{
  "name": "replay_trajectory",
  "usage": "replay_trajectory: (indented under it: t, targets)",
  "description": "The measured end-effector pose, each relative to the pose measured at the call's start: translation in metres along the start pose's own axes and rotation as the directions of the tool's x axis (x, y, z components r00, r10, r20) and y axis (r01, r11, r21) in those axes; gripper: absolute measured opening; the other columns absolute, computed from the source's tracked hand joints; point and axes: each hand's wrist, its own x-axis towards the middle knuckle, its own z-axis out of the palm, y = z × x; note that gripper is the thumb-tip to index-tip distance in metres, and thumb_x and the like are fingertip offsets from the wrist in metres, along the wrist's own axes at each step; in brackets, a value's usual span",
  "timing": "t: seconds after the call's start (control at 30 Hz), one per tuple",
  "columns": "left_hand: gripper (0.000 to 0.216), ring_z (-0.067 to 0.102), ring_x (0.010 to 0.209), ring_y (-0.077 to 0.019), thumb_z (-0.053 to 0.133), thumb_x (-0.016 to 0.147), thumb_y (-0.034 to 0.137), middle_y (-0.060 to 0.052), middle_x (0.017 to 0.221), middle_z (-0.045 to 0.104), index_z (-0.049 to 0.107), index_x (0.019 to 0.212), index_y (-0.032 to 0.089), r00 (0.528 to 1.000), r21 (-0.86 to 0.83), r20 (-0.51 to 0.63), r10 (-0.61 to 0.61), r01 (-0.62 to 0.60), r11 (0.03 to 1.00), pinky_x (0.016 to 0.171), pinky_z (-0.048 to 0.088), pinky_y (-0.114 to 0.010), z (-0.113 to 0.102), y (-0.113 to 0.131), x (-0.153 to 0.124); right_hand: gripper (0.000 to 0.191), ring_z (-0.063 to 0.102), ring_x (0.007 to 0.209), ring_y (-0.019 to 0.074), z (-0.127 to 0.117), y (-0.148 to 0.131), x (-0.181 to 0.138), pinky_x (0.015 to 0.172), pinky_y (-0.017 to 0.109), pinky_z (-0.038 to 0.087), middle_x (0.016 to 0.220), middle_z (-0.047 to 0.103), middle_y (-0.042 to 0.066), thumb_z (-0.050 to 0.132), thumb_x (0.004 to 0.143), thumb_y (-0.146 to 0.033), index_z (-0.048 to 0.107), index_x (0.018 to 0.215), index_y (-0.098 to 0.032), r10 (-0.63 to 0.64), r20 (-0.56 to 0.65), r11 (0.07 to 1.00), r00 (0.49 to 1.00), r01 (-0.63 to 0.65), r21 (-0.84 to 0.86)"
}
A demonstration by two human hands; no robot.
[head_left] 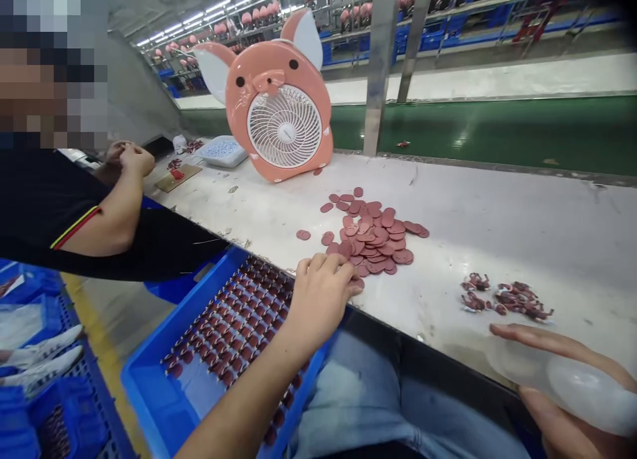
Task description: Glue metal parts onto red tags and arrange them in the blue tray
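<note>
Bottle (582,383), translucent, is held in the right hand (577,432), a finger and thumb spread to either side of it, by the near edge of the table (497,213). Left of the lap (368,393) sits a blue tray (130,379), dark-red pieces in rows inside. The left hand (321,290) has its fingers curled close together, tips at one disc (355,286); whether they pinch it, I cannot tell. Just beyond, reddish oval discs (381,237) lie heaped; small brown parts (517,301) cluster to the right. Farther back stands a pig-faced fan (279,107), then a green belt (448,131).
</note>
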Motion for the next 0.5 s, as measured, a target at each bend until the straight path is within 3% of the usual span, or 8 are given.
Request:
replay_trajectory:
  t: [0.1,0.13,0.23,0.3,0.33,0.4,0.43,0.5]
  targets:
    - [0.005,0.056,0.103,-0.0282,0.066,0.090,0.025,-0.006,0.105,0.069,0.065,0.092,0.020,1.000,-0.030,0.025,0.012,-0.012,0.999,0.088,0.034,-0.044,-0.007,0.001,0.009,0.027,0.064,0.104,0.0285,0.017,-0.036,0.010,0.095,0.039,0.054,0.107,0.067,0.009,0.068,0.086,-0.038,0.064,0.111,-0.027,0.172,-0.095,0.969,0.980,-0.151,0.194]
    - [0.003,0.057,0.099,-0.0271,0.065,0.090,0.023,-0.005,0.100,0.070,0.065,0.090,0.020,1.000,-0.053,0.027,0.015,-0.013,0.999,0.087,0.034,-0.044,-0.010,0.002,0.009,0.025,0.065,0.096,0.0270,0.023,-0.052,0.014,0.087,0.038,0.057,0.101,0.065,0.009,0.066,0.087,-0.038,0.062,0.109,-0.026,0.217,-0.117,0.936,0.969,-0.172,0.306]
    - [0.005,0.060,0.087,-0.0214,0.063,0.092,0.021,0.000,0.087,0.071,0.064,0.087,0.021,1.000,-0.148,0.017,0.010,-0.007,0.989,0.087,0.034,-0.042,-0.012,0.015,-0.004,0.023,0.061,0.064,0.0183,0.039,-0.089,0.023,0.054,0.028,0.055,0.080,0.059,0.003,0.070,0.086,-0.034,0.056,0.101,-0.025,0.316,-0.035,0.839,0.948,-0.262,0.477]
    - [0.008,0.061,0.079,-0.0174,0.069,0.089,0.026,0.002,0.080,0.072,0.065,0.083,0.022,0.998,-0.411,0.036,-0.057,0.066,0.909,0.083,0.038,-0.037,-0.008,0.029,-0.021,0.031,0.058,0.060,0.0152,0.046,-0.104,0.028,0.051,0.024,0.051,0.080,0.060,0.001,0.076,0.082,-0.036,0.054,0.100,-0.025,0.425,0.053,0.786,0.903,-0.398,0.473]
    - [0.011,0.061,0.075,-0.0160,0.073,0.085,0.028,0.003,0.077,0.071,0.066,0.080,0.021,0.990,-0.593,0.079,-0.115,0.140,0.793,0.079,0.040,-0.033,-0.005,0.036,-0.031,0.034,0.059,0.064,0.0154,0.048,-0.109,0.029,0.054,0.024,0.052,0.084,0.061,0.001,0.078,0.081,-0.038,0.053,0.100,-0.026,0.480,0.103,0.746,0.871,-0.467,0.474]
    - [0.019,0.059,0.069,-0.0142,0.082,0.075,0.030,0.003,0.070,0.069,0.066,0.072,0.020,0.945,-0.856,0.229,-0.234,0.310,0.414,0.068,0.042,-0.028,0.003,0.050,-0.049,0.037,0.060,0.071,0.0164,0.050,-0.114,0.032,0.060,0.025,0.052,0.088,0.063,0.002,0.078,0.080,-0.045,0.053,0.100,-0.025,0.537,0.248,0.640,0.807,-0.581,0.503]
    - [0.023,0.058,0.067,-0.0135,0.085,0.071,0.030,0.003,0.068,0.068,0.065,0.069,0.019,0.911,-0.898,0.307,-0.275,0.373,0.234,0.065,0.042,-0.026,0.007,0.055,-0.057,0.037,0.060,0.072,0.0162,0.050,-0.116,0.033,0.062,0.025,0.051,0.086,0.063,0.001,0.077,0.081,-0.046,0.053,0.099,-0.025,0.528,0.336,0.589,0.780,-0.621,0.516]
    - [0.032,0.056,0.066,-0.0118,0.091,0.062,0.035,0.003,0.065,0.066,0.065,0.068,0.018,0.855,-0.892,0.430,-0.290,0.452,0.011,0.064,0.042,-0.023,0.016,0.059,-0.069,0.035,0.056,0.069,0.0138,0.048,-0.115,0.033,0.061,0.023,0.048,0.078,0.061,-0.001,0.077,0.082,-0.045,0.052,0.097,-0.024,0.482,0.483,0.514,0.731,-0.683,0.519]
